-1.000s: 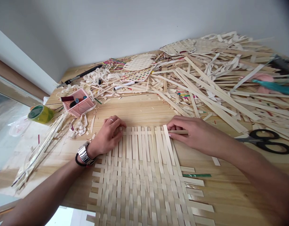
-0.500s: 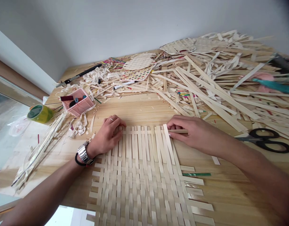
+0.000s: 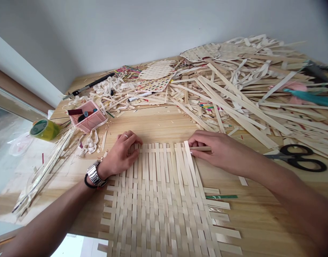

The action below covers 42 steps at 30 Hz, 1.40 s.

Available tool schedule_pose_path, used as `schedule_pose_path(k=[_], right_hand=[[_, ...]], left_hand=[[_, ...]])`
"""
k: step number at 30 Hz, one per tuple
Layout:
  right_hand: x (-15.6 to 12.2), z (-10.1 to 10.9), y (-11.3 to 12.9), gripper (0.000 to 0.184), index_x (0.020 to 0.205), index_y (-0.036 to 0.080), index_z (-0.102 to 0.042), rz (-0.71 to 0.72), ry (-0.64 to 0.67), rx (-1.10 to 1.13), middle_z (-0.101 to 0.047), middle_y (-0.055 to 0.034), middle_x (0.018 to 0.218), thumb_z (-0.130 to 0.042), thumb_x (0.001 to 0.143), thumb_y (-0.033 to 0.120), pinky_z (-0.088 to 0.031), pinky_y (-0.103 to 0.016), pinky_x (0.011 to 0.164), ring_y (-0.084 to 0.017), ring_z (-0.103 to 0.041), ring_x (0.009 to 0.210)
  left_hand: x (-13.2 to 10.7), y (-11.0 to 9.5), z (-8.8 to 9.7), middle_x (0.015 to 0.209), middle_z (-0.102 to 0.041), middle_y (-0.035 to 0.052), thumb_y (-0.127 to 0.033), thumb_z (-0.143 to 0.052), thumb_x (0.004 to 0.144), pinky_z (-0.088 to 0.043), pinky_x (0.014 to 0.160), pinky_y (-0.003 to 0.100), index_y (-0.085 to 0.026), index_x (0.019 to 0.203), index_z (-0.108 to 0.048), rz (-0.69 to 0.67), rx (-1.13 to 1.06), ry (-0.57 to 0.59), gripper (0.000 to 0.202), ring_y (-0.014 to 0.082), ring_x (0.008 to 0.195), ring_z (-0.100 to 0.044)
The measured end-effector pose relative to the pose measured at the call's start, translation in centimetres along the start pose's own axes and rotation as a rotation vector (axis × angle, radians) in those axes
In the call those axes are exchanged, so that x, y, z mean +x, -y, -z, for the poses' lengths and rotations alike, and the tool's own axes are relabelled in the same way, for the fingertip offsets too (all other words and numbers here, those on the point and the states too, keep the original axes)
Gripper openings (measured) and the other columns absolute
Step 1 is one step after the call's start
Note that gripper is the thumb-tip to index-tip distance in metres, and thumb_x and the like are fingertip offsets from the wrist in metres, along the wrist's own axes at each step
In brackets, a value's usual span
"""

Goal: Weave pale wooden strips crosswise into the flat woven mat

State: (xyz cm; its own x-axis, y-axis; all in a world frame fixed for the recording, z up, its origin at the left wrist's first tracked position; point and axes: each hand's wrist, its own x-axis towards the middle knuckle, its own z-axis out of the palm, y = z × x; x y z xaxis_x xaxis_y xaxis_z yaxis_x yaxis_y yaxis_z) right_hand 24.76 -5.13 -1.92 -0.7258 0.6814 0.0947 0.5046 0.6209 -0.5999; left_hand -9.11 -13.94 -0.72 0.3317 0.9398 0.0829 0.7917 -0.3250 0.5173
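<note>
A woven mat (image 3: 158, 210) of pale flat strips, which look like bamboo, lies in front of me, its loose strip ends sticking out at both sides. A thin crosswise strip (image 3: 203, 148) runs through the lengthwise strips near the far edge. My left hand (image 3: 123, 153) is closed at the mat's far left corner, thumb and fingers pinching around that strip's left end; the exact contact is hidden. At the far right corner my right hand (image 3: 216, 148) is closed on the crosswise strip, whose right end shows under the palm. A green strip (image 3: 223, 197) pokes out from the mat's right side.
Black-handled scissors (image 3: 300, 157) lie right of my right forearm. A large heap of loose strips (image 3: 233, 100) covers the back right. To the left stand a pink basket (image 3: 90, 119) with spools and a yellow-green tape roll (image 3: 45, 129). Behind is a wall (image 3: 142, 32).
Both hands keep nearly the same hold at the far edge. The view has shifted slightly, and my right hand sits marginally further left in it.
</note>
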Motion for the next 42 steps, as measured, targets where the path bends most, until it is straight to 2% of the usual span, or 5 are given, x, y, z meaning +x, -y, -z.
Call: schedule_pose_path(k=[19, 31, 42], right_hand=[[0.07, -0.18, -0.11, 0.014, 0.089, 0.025, -0.064, 0.01, -0.014, 0.012, -0.073, -0.0054, 0.094, -0.061, 0.099, 0.034, -0.054, -0.039, 0.077, -0.023, -0.07, 0.086], [0.12, -0.15, 0.16, 0.01, 0.091, 0.025, -0.065, -0.01, -0.004, 0.02, -0.074, -0.0062, 0.097, -0.06, 0.098, 0.032, -0.055, -0.041, 0.081, -0.024, -0.07, 0.089], [0.12, -0.21, 0.13, 0.01, 0.09, 0.025, -0.065, 0.011, -0.017, 0.013, -0.073, -0.0049, 0.093, -0.061, 0.098, 0.03, -0.054, -0.037, 0.078, -0.022, -0.07, 0.086]], left_hand=[[0.07, -0.06, 0.07, 0.114, -0.067, 0.0091, -0.018, -0.054, 0.095, -0.046, 0.103, 0.048, -0.021, 0.112, -0.062, 0.011, 0.017, 0.006, 0.019, 0.0279, 0.113, -0.062], [0.0, 0.03, -0.08, 0.112, -0.065, 0.0083, -0.017, -0.054, 0.095, -0.044, 0.1, 0.048, -0.02, 0.111, -0.062, -0.004, -0.014, -0.008, 0.019, 0.0274, 0.111, -0.061], [-0.06, -0.05, -0.1, 0.112, -0.066, 0.0084, -0.016, -0.054, 0.095, -0.044, 0.101, 0.048, -0.021, 0.11, -0.062, -0.004, -0.027, -0.018, 0.018, 0.0271, 0.111, -0.061]])
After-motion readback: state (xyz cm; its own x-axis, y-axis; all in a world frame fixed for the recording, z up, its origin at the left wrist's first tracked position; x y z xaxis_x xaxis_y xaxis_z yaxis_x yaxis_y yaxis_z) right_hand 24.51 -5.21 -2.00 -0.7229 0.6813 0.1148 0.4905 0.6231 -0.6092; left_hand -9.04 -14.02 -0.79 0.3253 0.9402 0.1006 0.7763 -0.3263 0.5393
